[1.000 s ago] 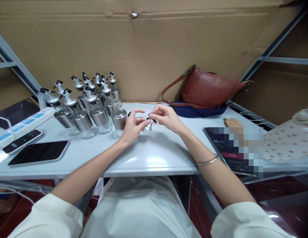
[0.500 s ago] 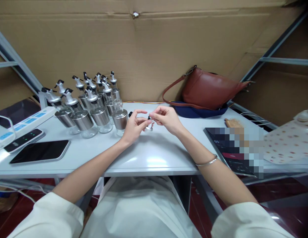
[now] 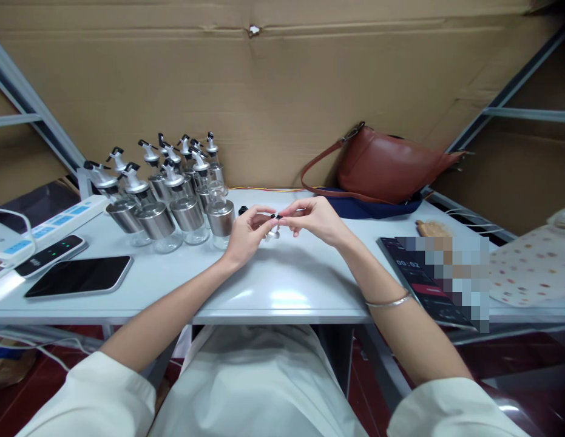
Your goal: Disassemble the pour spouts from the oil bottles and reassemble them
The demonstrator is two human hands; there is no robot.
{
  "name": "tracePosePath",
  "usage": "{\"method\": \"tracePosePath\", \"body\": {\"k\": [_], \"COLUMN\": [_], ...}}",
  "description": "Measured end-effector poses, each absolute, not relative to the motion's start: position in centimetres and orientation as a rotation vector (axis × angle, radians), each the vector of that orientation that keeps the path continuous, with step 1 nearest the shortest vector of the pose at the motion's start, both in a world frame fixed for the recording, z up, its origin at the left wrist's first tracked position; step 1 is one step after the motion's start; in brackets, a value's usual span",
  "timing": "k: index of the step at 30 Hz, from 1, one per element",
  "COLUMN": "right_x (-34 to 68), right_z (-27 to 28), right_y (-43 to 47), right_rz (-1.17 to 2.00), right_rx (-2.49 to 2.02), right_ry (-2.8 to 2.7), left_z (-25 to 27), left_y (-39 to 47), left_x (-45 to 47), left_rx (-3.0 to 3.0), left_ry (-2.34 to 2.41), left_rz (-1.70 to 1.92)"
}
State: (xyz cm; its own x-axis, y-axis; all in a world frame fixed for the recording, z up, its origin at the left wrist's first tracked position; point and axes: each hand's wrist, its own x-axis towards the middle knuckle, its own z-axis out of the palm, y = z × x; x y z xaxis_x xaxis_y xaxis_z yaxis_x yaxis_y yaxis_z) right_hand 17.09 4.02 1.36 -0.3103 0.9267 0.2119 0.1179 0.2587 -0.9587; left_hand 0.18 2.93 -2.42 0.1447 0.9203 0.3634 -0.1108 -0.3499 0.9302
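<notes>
A small silver and black pourer spout (image 3: 272, 233) is held over the table, partly hidden by fingers. My left hand (image 3: 248, 235) is closed on it from the left. From the other side my right hand (image 3: 315, 220) pinches the black piece at its top with thumb and fingers. Just left of my left hand stands a glass bottle (image 3: 221, 218) with a steel sleeve and no spout on it. A black part (image 3: 243, 210) shows behind my left hand; its kind is unclear. Several glass bottles with pourer spouts (image 3: 155, 220) stand grouped farther left.
On the left of the table (image 3: 282, 285) lie a power strip (image 3: 59, 227), a phone (image 3: 79, 276) and a dark device with green lights (image 3: 50, 255). A brown bag (image 3: 391, 164) rests at the back right. A tablet-like screen (image 3: 414, 267) lies on the right.
My right hand has shifted slightly, its fingers now pressed closer to my left fingertips at the spout's black top. The whole view has moved slightly.
</notes>
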Motion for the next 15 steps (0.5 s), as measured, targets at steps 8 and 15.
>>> {"method": "tracePosePath", "body": {"k": [8, 15], "right_x": [16.4, 16.1], "right_z": [1.0, 0.4], "right_y": [4.5, 4.7], "right_rz": [1.146, 1.348], "right_rx": [-0.895, -0.857], "right_ry": [-1.433, -1.395], "left_z": [-2.7, -2.4], "left_y": [3.3, 3.2], "left_x": [0.0, 0.1], "left_rx": [1.493, 1.466], "left_ry": [0.836, 0.765], "left_rz": [1.278, 1.354]}}
